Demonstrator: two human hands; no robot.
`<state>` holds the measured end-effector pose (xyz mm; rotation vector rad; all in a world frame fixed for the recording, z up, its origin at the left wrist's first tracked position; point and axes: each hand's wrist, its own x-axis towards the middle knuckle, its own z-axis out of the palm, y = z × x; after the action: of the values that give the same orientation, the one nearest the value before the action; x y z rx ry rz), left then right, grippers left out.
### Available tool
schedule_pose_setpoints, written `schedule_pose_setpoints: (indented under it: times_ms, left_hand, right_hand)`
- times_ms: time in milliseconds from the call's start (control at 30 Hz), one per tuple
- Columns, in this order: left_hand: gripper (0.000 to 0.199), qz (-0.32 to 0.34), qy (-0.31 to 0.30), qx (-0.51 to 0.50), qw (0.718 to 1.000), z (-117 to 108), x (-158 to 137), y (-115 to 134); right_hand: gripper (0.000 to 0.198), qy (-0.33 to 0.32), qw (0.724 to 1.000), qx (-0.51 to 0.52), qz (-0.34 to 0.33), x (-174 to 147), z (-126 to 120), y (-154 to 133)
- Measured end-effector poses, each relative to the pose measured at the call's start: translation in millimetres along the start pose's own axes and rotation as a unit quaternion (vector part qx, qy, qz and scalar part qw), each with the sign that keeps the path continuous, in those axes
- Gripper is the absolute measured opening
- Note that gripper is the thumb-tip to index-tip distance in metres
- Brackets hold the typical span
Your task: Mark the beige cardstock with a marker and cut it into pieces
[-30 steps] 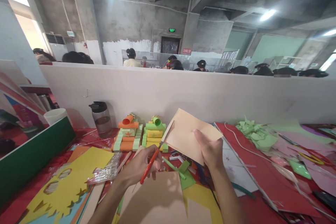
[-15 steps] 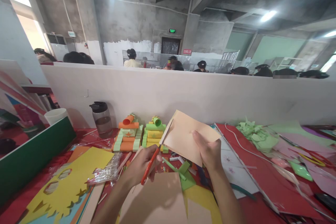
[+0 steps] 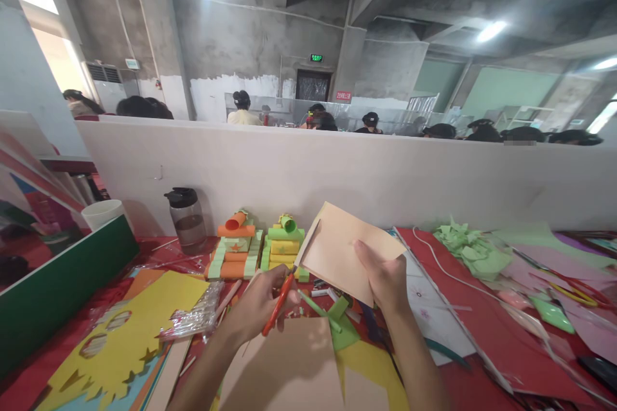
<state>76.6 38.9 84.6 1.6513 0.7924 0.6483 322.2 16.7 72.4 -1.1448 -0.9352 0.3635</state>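
Note:
In my left hand (image 3: 255, 308) is a pair of scissors with red handles (image 3: 278, 303), the fingers closed around them. Their blades lie along the left edge of a peach-coloured sheet of paper (image 3: 344, 244), with one blade showing on its face near a narrow edge strip. My right hand (image 3: 389, 279) grips that sheet at its lower right corner, thumb on top and fingers hidden behind. Below my hands, a larger peach sheet (image 3: 289, 366) lies on the table, partly over yellow paper (image 3: 366, 366).
Two rolled-paper models, one orange and green (image 3: 235, 247), one yellow and green (image 3: 284, 247), stand near the white partition (image 3: 337, 164). A water bottle (image 3: 187, 218) is to their left. Cut yellow paper (image 3: 139, 321) lies left; crumpled green paper (image 3: 470, 247) and other scissors (image 3: 573, 286) lie right.
The scissors' handles have shifted and turned slightly in my left hand. The sheet and my right hand have hardly moved.

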Motion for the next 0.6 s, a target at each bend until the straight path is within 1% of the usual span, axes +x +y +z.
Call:
schedule_pose_setpoints:
  times_ms: [233, 400, 500, 600]
  left_hand:
    - [0.036, 0.038, -0.035, 0.008, 0.999, -6.7, -1.3, -5.6]
    - [0.041, 0.048, -0.028, -0.002, 0.998, -5.2, -0.4, -9.1]
    - [0.037, 0.061, -0.019, -0.027, 0.998, 1.7, 2.5, -13.2]
    - [0.030, 0.050, -0.006, -0.047, 0.998, 9.0, 5.2, -17.3]
  right_hand:
    - [0.029, -0.037, 0.999, -0.002, 0.017, -2.2, 0.4, -2.5]
    - [0.034, -0.054, 0.998, 0.005, 0.033, -3.1, 1.4, -0.9]
    - [0.038, -0.049, 0.997, 0.018, 0.055, -3.2, 1.5, -0.6]
    - [0.038, -0.046, 0.997, 0.026, 0.063, -3.0, 0.8, 1.1]
